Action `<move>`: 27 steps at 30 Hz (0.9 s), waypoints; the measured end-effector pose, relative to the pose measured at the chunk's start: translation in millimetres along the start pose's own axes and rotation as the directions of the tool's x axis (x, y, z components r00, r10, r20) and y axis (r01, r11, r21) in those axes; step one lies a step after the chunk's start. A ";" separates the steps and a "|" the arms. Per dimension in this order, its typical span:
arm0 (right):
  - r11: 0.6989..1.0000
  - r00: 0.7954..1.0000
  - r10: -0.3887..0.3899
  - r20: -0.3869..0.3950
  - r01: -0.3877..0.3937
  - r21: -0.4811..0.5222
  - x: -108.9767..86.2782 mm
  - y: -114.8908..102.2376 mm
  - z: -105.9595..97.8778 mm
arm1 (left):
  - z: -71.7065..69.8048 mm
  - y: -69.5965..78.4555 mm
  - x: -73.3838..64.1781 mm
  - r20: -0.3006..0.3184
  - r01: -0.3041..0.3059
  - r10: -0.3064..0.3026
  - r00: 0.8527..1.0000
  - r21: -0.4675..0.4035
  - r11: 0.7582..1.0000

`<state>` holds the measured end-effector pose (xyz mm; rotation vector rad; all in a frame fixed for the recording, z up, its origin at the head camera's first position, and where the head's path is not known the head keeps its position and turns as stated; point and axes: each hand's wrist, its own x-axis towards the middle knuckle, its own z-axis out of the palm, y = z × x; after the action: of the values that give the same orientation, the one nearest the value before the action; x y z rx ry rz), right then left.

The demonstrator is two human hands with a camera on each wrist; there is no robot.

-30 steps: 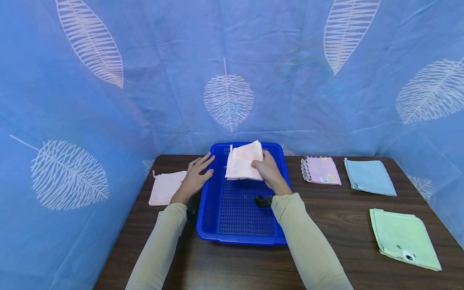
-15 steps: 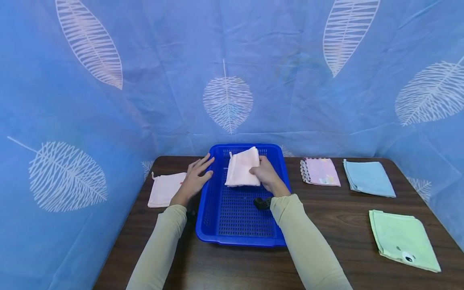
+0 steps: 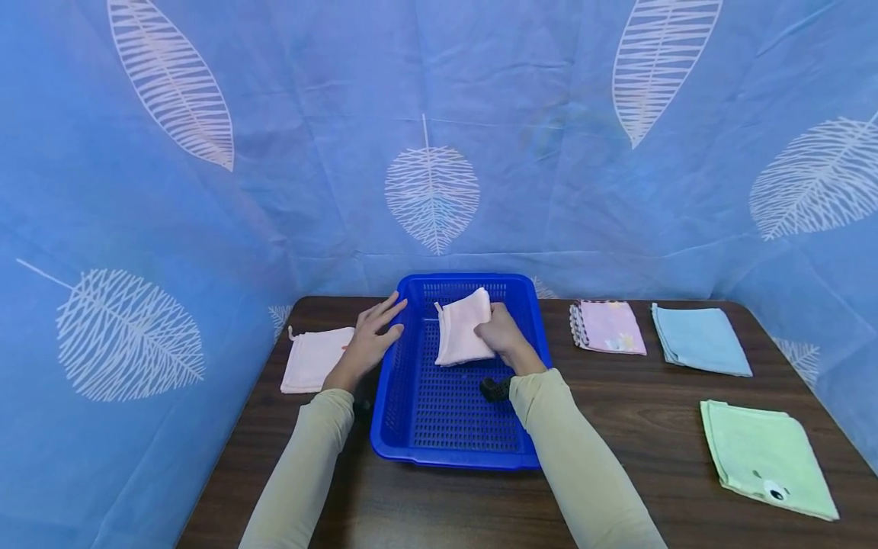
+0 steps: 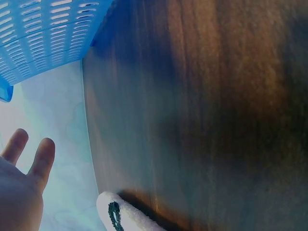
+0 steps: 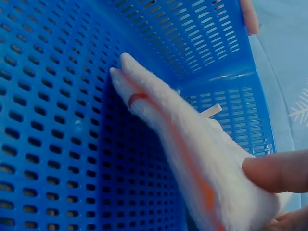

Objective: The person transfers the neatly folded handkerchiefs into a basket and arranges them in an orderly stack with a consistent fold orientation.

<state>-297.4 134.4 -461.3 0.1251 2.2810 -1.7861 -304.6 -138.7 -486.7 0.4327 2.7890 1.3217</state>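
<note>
My right hand (image 3: 502,332) pinches a folded pale pink towel (image 3: 463,328) by its right edge, thumb on top, inside the blue plastic basket (image 3: 466,457). In the right wrist view the towel (image 5: 192,130) hangs at a tilt just over the perforated bottom, its layers slightly parted; whether it touches is unclear. My left hand (image 3: 370,341) has its fingers spread at the basket's left rim. Two of its fingers show in the left wrist view, beside the basket wall (image 4: 43,38). Beneath and left of that hand lies another folded pale pink towel (image 3: 315,362), partly hidden.
On the brown wooden table (image 3: 645,427), a purple-pink patterned towel (image 3: 609,326) and a light blue towel (image 3: 701,339) lie at the back right. A green towel (image 3: 764,454) with an eye design lies nearer on the right. A blue leaf-print curtain (image 3: 507,191) hangs behind.
The right hand has lowered the pink towel deeper into the basket, drawing it slightly nearer. The left hand has stayed at the rim, and the other towels have not moved.
</note>
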 end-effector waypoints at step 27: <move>0.946 0.996 0.076 -0.038 -0.084 -0.314 -1.7 3.7 -3.6 | -1.2 0.0 -0.8 0.021 0.000 0.001 1.000 -0.007 1.000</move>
<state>-295.4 138.9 -463.5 0.1800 2.5054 -1.3655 -303.9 -139.8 -486.0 0.4442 2.7667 1.3196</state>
